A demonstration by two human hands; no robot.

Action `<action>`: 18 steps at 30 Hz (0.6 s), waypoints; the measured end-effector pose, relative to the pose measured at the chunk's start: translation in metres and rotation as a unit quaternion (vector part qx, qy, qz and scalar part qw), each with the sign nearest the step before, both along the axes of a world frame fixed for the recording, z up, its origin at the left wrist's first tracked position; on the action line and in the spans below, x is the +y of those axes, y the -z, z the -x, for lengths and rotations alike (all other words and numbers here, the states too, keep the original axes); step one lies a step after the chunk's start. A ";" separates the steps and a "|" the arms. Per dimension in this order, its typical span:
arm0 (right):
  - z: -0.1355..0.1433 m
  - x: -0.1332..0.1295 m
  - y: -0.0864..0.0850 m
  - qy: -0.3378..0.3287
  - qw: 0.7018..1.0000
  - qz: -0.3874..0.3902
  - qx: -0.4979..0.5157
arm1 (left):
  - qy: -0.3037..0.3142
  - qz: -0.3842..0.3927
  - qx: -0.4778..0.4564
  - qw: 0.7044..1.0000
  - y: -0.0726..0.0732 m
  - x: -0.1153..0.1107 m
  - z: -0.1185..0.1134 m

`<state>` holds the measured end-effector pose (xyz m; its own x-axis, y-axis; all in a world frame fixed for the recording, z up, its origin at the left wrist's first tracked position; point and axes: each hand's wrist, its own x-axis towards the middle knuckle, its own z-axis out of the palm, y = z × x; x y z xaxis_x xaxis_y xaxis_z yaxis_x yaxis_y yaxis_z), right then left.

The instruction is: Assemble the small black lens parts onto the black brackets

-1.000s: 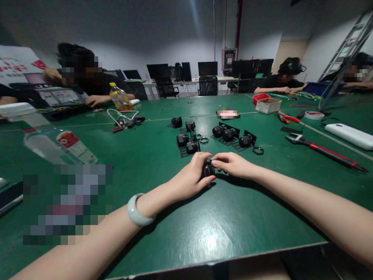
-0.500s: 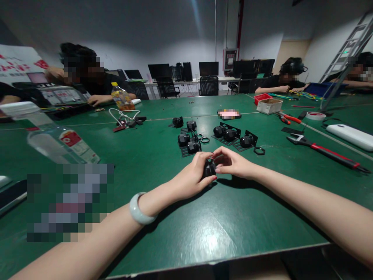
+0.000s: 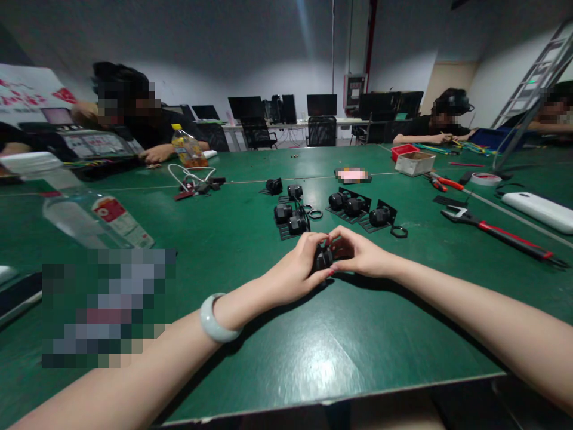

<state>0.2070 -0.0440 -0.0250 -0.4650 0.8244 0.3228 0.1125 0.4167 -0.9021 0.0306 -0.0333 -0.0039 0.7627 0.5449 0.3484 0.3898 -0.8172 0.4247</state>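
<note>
A black cable gland (image 3: 324, 257) is held just above the green table, between the fingertips of both hands. My left hand (image 3: 301, 261) closes round it from the left, thumb below and fingers over the top. From the right, my right hand (image 3: 360, 253) curls its thumb and fingers against the same part. Fingers cover much of it. Beyond them lie black slotted brackets with glands fitted: a left group (image 3: 290, 221) and a right pair of brackets (image 3: 354, 205). Loose hex lock nuts (image 3: 399, 232) rest beside both groups.
On the right are an adjustable wrench (image 3: 505, 235), pliers (image 3: 447, 182), a white power bank (image 3: 539, 210) and a small open box (image 3: 414, 162). A large clear bottle (image 3: 96, 209) and a phone (image 3: 20, 298) stand left. Co-workers sit across the table (image 3: 250, 334).
Both hands stay in nearly the same place on the gland. The right thumb has shifted slightly downward along it, and the gland shows a little more between the fingers.
</note>
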 end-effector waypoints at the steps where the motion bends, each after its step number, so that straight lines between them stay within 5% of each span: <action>1: 0.000 0.000 0.000 -0.001 1.000 0.001 0.002 | 0.000 -0.001 0.000 1.000 0.000 0.000 0.000; 18: -0.003 0.006 0.002 -0.006 0.998 0.057 0.018 | -0.009 -0.004 0.006 1.000 0.000 0.000 -0.001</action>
